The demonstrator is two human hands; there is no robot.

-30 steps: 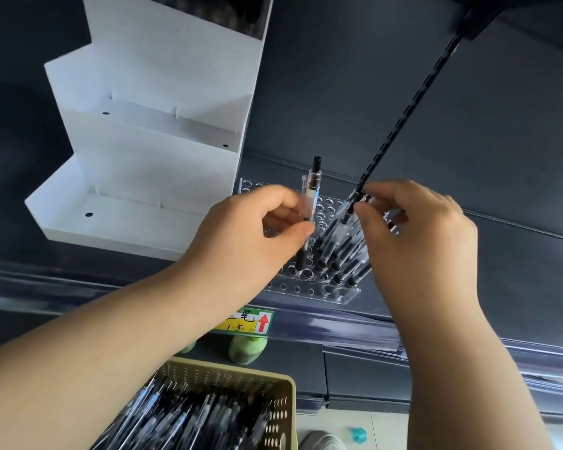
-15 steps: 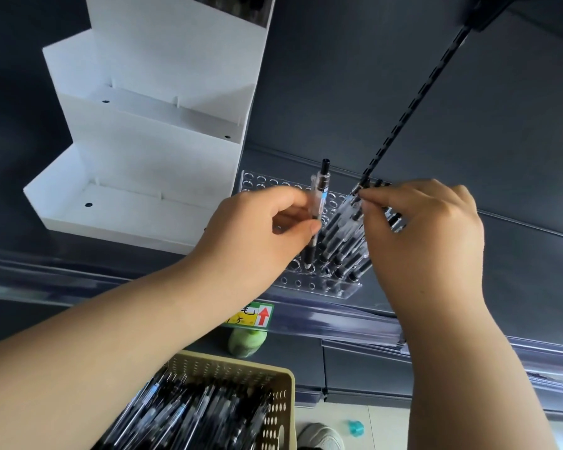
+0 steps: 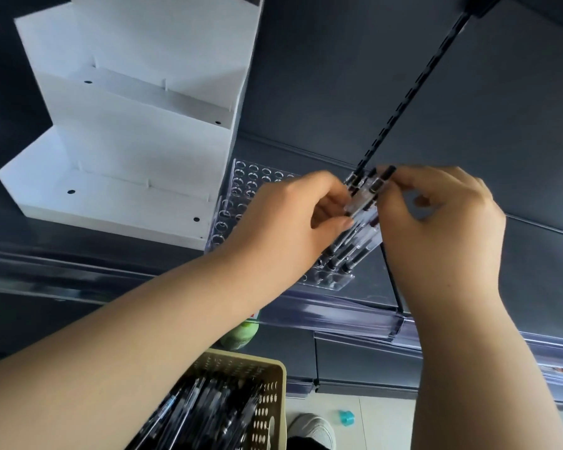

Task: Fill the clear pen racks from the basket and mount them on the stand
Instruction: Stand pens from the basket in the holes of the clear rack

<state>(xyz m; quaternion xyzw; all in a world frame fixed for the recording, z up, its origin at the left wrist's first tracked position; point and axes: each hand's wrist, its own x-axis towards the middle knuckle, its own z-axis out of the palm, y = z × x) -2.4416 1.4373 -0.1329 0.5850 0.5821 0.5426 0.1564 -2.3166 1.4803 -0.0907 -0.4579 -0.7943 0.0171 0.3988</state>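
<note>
A clear pen rack (image 3: 247, 185) with rows of round holes lies on the dark shelf beside the white stepped stand (image 3: 137, 151). Several pens (image 3: 355, 241) stand in the rack's right part. My left hand (image 3: 290, 222) pinches a clear-bodied pen (image 3: 366, 196) among them, its black top pointing up and away. My right hand (image 3: 436, 228) grips the tops of the same cluster of pens from the right. Both hands hide the middle of the rack. The tan basket (image 3: 270, 384) full of pens sits below, near my left forearm.
A black slotted upright (image 3: 413, 89) runs diagonally up the dark back panel. A clear price rail (image 3: 338, 313) edges the shelf. A green round object (image 3: 241, 334) lies under the shelf. A shoe (image 3: 312, 428) and a small blue cap (image 3: 346, 417) are on the floor.
My left hand has carried its pen to the right into the cluster of standing pens. My right hand has shifted slightly and now meets it at the pen tops. The view has shifted too.
</note>
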